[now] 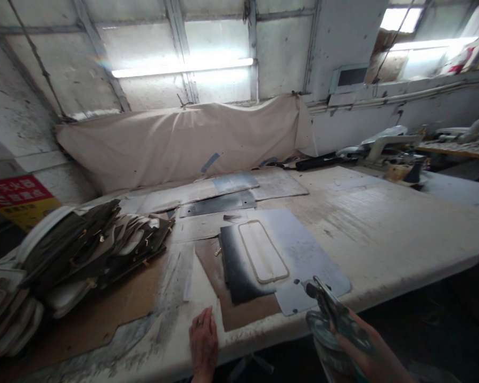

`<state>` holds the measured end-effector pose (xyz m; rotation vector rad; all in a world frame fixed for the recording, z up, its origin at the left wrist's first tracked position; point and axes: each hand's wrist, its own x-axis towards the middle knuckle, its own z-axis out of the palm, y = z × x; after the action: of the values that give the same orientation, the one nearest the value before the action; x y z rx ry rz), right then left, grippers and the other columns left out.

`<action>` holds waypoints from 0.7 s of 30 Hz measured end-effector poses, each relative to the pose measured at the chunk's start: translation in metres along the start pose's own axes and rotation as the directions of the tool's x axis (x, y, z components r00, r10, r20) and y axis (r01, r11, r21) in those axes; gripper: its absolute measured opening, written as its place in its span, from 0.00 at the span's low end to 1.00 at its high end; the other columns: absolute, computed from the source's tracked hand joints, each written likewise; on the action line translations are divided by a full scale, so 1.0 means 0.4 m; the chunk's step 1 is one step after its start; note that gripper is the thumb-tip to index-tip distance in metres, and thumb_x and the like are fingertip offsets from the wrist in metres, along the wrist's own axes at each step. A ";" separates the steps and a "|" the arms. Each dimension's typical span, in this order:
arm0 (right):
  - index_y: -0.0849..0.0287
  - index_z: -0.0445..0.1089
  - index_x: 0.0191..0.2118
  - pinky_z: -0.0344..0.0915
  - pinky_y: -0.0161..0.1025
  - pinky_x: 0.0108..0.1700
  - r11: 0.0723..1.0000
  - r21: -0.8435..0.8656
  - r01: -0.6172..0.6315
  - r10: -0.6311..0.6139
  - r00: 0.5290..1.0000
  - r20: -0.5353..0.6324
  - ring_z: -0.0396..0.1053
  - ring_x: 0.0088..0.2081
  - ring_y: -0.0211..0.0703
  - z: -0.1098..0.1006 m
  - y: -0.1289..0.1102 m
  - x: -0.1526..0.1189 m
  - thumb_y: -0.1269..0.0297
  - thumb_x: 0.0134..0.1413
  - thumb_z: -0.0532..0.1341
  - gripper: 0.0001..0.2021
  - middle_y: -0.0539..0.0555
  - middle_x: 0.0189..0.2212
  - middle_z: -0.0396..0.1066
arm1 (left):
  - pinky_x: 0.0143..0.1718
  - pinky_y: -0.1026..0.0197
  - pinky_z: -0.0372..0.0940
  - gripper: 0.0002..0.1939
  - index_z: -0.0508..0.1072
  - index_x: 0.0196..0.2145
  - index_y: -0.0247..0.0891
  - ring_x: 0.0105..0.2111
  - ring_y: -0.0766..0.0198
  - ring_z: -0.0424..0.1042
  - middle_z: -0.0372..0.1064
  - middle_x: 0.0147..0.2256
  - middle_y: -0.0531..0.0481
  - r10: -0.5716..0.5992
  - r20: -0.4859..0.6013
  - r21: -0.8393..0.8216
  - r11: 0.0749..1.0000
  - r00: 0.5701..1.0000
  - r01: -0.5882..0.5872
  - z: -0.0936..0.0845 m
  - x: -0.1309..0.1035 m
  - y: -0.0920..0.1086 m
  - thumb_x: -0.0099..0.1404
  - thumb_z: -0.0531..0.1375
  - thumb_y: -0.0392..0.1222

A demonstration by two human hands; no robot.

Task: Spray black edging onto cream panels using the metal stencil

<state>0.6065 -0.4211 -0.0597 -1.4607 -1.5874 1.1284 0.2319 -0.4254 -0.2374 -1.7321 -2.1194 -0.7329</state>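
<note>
The left hand [204, 340], fingers extended, is resting on the worktop [403, 229] at its front edge; the half-black panel [245, 275] is lying ahead-right. Across a gap, the right hand [361, 335] is gripping a spray gun [326, 306].

The left grip [204, 340] lies palm down, the right grip [361, 338] curled

The head camera looked from above the near edge of the table [403, 226], facing forward and down across it toward the wall [351, 34]. The left hand [204, 340] and right hand [365, 348] showed close by at the bottom, the lamp [183, 68] far off near the top.
</note>
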 end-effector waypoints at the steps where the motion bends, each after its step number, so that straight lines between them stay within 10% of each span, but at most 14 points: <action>1: 0.60 0.69 0.40 0.65 0.38 0.44 1.000 0.004 -0.010 0.010 1.000 -0.021 0.70 0.40 0.49 0.001 0.004 -0.001 0.57 0.45 0.59 0.16 0.55 0.32 0.74 | 0.42 0.59 0.62 0.15 0.69 0.45 0.39 0.42 0.64 0.68 0.72 0.41 0.50 -0.004 0.006 0.003 1.000 1.000 0.004 -0.002 0.000 0.002 0.63 0.48 0.38; 21: 0.60 0.65 0.35 0.65 0.36 0.42 0.989 -0.051 0.142 -0.131 0.976 0.176 0.70 0.37 0.45 0.072 -0.085 -0.031 0.60 0.51 0.54 0.09 0.55 0.32 0.71 | 0.42 0.58 0.64 0.15 0.69 0.45 0.37 0.41 0.62 0.68 0.72 0.40 0.49 0.042 -0.033 -0.020 0.999 0.999 -0.043 0.002 -0.003 -0.004 0.62 0.51 0.38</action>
<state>0.5687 -0.4369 -0.0384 -1.3001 -1.8283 1.1595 0.2308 -0.4262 -0.2390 -1.7582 -2.0538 -0.7692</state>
